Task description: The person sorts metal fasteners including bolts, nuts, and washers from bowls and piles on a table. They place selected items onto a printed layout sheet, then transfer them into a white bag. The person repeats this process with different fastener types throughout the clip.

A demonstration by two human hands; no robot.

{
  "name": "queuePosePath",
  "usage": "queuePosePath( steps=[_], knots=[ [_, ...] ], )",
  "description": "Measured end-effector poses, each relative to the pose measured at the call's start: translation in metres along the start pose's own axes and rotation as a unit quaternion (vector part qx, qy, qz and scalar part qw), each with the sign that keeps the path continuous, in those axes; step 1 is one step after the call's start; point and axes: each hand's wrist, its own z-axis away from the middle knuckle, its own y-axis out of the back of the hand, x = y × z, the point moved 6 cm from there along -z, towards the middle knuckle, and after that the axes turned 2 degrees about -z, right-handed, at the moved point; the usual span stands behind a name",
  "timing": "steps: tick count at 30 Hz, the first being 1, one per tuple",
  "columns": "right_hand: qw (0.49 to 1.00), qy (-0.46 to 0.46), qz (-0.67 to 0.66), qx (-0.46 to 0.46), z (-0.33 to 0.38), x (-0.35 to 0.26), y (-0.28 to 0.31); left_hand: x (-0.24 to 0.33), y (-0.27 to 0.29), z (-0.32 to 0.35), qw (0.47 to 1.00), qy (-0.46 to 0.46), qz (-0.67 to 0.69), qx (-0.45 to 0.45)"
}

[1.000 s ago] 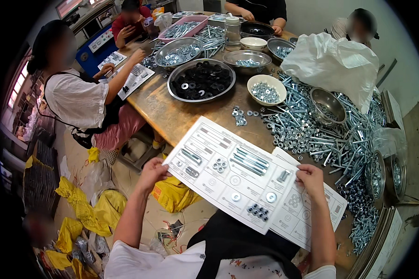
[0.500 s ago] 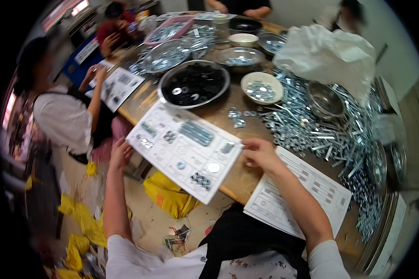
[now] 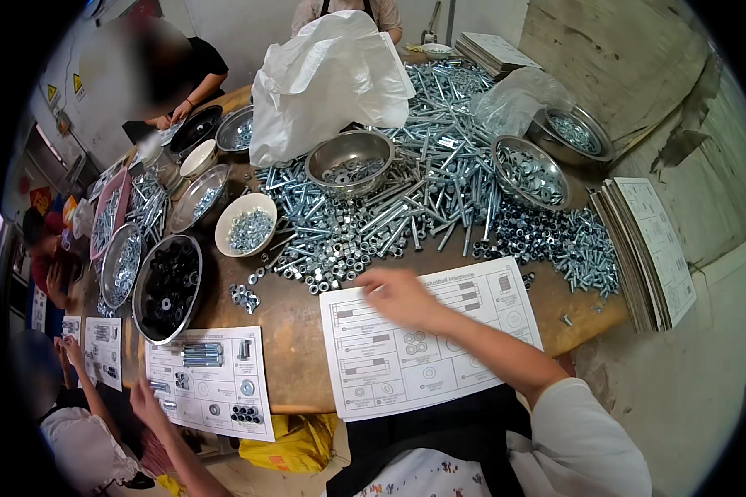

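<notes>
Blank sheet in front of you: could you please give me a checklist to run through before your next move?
1. Blank sheet lies flat on the table: ok.
2. Its printed outlines are free of parts: ok.
3. Right hand is empty: cannot tell, it is blurred.
4. Pile of nuts lies just beyond the sheet's top edge: ok.
5. Left hand is off the filled sheet: not ok, it touches the lower left edge.

Two printed sheets are lying side by side at the table's near edge — bolts and bowls sitting behind them.
</notes>
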Motion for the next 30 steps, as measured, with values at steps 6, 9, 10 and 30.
queuePosePath(
  steps=[6,9,10,30],
  knots=[
    [0.957,-0.038,0.169,0.231,0.014,0.041,0.133,0.163,-0.275,0.092,0.938,-0.16,0.015,-0.308],
    [0.939,0.007,0.237,0.249,-0.005,0.046,0.144,0.236,-0.387,0.158,0.901,-0.18,0.031,-0.394],
    [0.926,0.018,0.275,0.256,-0.012,0.047,0.144,0.25,-0.419,0.171,0.882,-0.22,0.048,-0.414],
    [0.93,0.029,0.243,0.275,0.035,0.028,0.191,0.3,-0.499,0.183,0.838,-0.362,-0.217,-0.346]
  ],
)
